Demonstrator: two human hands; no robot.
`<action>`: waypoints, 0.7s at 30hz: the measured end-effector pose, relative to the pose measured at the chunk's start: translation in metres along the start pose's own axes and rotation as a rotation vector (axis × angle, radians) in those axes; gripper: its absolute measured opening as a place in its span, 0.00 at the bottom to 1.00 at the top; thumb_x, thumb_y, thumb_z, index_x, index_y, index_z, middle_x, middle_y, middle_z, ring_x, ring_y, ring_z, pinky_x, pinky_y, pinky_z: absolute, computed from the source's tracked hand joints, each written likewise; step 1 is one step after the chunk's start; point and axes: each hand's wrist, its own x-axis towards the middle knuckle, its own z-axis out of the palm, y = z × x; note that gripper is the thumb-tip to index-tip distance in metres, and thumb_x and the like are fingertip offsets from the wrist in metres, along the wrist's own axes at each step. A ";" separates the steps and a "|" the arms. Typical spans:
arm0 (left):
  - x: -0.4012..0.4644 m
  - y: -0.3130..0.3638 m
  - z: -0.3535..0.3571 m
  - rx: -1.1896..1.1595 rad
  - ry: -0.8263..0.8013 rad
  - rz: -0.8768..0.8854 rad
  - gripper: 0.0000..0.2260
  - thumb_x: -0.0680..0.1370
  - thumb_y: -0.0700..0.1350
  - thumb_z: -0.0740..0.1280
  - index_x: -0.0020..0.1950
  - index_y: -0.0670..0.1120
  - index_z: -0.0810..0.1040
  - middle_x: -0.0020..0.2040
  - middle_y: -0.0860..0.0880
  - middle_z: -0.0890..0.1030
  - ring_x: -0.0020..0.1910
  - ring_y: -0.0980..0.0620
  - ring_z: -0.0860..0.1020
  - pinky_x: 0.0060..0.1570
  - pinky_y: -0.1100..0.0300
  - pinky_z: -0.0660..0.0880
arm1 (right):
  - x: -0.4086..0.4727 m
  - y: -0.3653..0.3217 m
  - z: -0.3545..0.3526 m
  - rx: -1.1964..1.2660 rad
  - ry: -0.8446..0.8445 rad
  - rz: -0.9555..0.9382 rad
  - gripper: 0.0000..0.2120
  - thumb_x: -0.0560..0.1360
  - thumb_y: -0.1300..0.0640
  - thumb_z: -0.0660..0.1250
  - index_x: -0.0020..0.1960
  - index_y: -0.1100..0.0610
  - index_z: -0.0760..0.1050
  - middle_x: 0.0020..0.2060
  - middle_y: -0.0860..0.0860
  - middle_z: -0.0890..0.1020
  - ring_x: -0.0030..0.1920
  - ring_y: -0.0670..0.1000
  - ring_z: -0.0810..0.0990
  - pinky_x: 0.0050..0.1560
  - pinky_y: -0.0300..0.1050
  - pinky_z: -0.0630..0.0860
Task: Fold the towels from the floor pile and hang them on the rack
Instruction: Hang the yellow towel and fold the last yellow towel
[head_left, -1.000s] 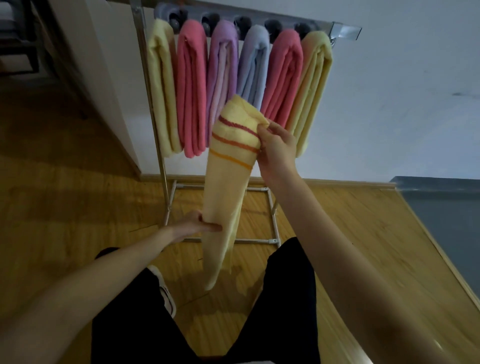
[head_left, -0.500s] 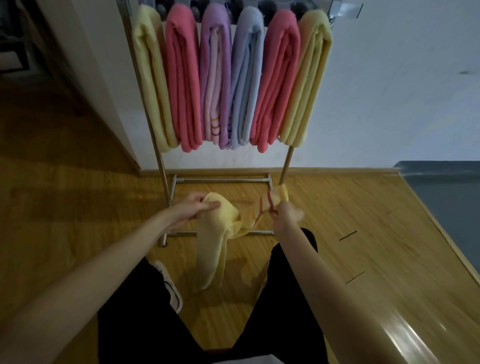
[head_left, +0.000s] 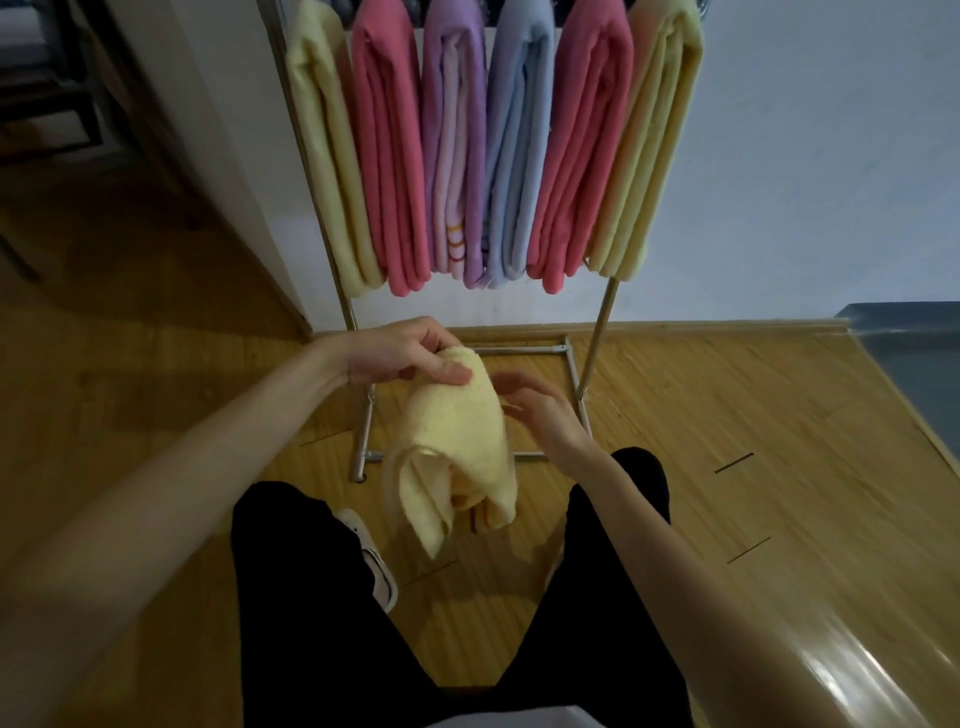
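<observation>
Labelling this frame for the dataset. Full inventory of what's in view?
held towel: 1, pale yellow, folded over the left hand, in front of the rack
hung towels: 6, yellow, pink, purple, blue, pink, yellow, side by side on the rack
rack: 1, metal, against the wall
floor: wood
shoe: 1, white, by the left leg
left hand: grips the held towel's top
right hand: fingers relaxed, beside the held towel
</observation>
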 end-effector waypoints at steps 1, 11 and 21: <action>0.000 0.001 -0.001 -0.004 -0.008 0.004 0.10 0.69 0.51 0.74 0.44 0.45 0.84 0.42 0.50 0.82 0.43 0.54 0.80 0.43 0.63 0.76 | 0.002 -0.006 0.002 0.066 -0.133 0.025 0.18 0.73 0.68 0.55 0.57 0.59 0.78 0.56 0.56 0.80 0.60 0.55 0.77 0.63 0.50 0.72; -0.026 -0.003 -0.024 -0.034 0.019 0.031 0.13 0.70 0.51 0.74 0.46 0.42 0.83 0.42 0.48 0.82 0.41 0.52 0.80 0.41 0.64 0.76 | 0.006 -0.036 0.004 0.024 -0.497 0.048 0.13 0.69 0.56 0.71 0.47 0.64 0.74 0.44 0.56 0.77 0.48 0.53 0.77 0.51 0.47 0.71; -0.040 0.005 -0.047 0.140 0.160 -0.036 0.24 0.68 0.56 0.75 0.59 0.45 0.79 0.54 0.48 0.82 0.55 0.48 0.80 0.50 0.60 0.77 | 0.021 -0.094 -0.001 -0.258 -0.404 -0.177 0.05 0.74 0.62 0.70 0.47 0.60 0.74 0.41 0.54 0.80 0.42 0.50 0.80 0.40 0.40 0.77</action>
